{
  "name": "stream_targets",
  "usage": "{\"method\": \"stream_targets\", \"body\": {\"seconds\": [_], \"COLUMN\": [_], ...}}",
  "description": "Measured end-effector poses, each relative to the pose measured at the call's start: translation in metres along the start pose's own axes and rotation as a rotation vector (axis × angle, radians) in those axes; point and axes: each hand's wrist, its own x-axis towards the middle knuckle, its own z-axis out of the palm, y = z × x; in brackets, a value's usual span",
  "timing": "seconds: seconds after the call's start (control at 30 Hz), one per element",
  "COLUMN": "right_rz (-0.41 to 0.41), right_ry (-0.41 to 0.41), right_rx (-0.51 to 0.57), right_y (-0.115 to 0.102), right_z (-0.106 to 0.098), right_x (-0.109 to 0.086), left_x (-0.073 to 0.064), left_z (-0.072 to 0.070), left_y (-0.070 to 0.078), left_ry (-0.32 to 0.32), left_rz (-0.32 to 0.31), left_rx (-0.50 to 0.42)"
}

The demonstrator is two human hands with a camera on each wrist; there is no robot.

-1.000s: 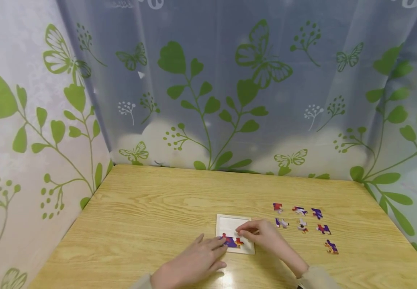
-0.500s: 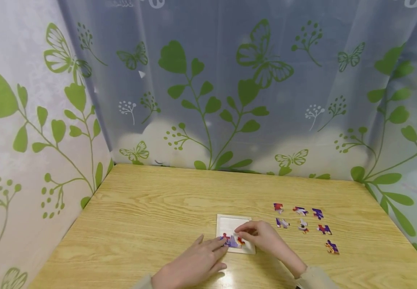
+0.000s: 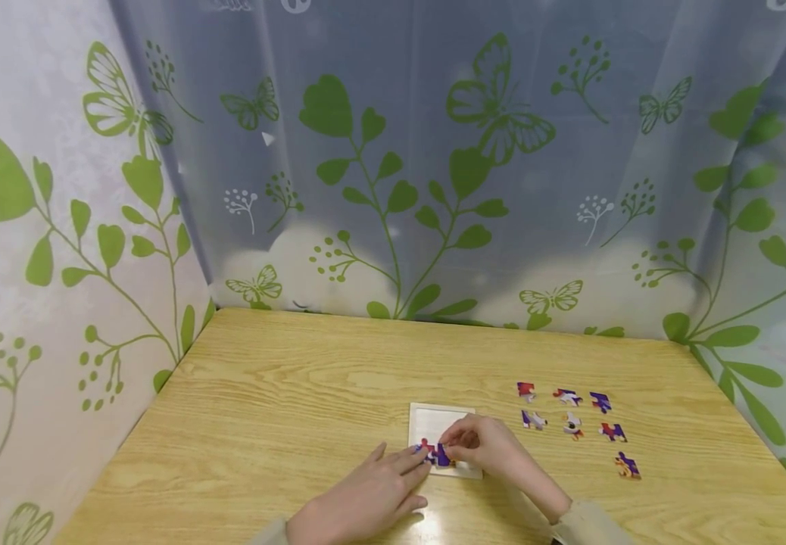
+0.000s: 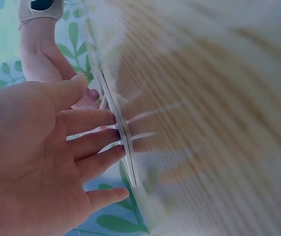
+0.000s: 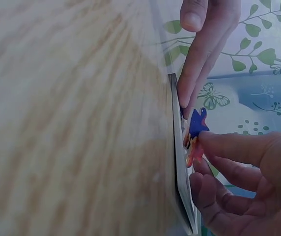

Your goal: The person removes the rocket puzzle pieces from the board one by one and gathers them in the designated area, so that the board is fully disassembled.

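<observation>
In the head view, a small white puzzle tray (image 3: 434,418) lies on the table. My left hand (image 3: 369,493) reaches over its front left corner with straight fingers that rest on a red and purple puzzle piece (image 3: 425,446). My right hand (image 3: 491,450) pinches another puzzle piece (image 5: 198,124), purple with orange and red, between thumb and fingers. That piece is tilted up over the front of the tray, beside the one under my left fingers. In the left wrist view, the left fingertips (image 4: 118,132) meet the tray's edge.
Several loose puzzle pieces (image 3: 572,426) lie spread on the wooden table (image 3: 284,386) to the right of the tray. Behind the table hangs a patterned curtain (image 3: 393,250) with green leaves and butterflies, which also runs along both sides.
My right hand has shifted slightly left, its fingers now lower over the piece. The purple piece has changed its tilt in the tray. The left hand has stayed in place.
</observation>
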Motion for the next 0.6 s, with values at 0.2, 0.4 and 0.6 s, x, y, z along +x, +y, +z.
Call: {"method": "stream_targets", "body": {"seconds": [0.2, 0.4, 0.6], "right_rz": [0.023, 0.030, 0.076], "right_ry": [-0.010, 0.015, 0.046], "right_rx": [0.017, 0.081, 0.237], "right_y": [0.001, 0.005, 0.012], "right_z": [0.000, -0.007, -0.018], "right_x": [-0.001, 0.000, -0.001], "left_x": [0.000, 0.000, 0.000], "left_z": [0.001, 0.000, 0.000], "left_y": [0.001, 0.000, 0.000], "left_ry": [-0.002, -0.021, -0.012], "left_rz": [0.006, 0.000, 0.008], "left_rx": [-0.006, -0.037, -0.015]}}
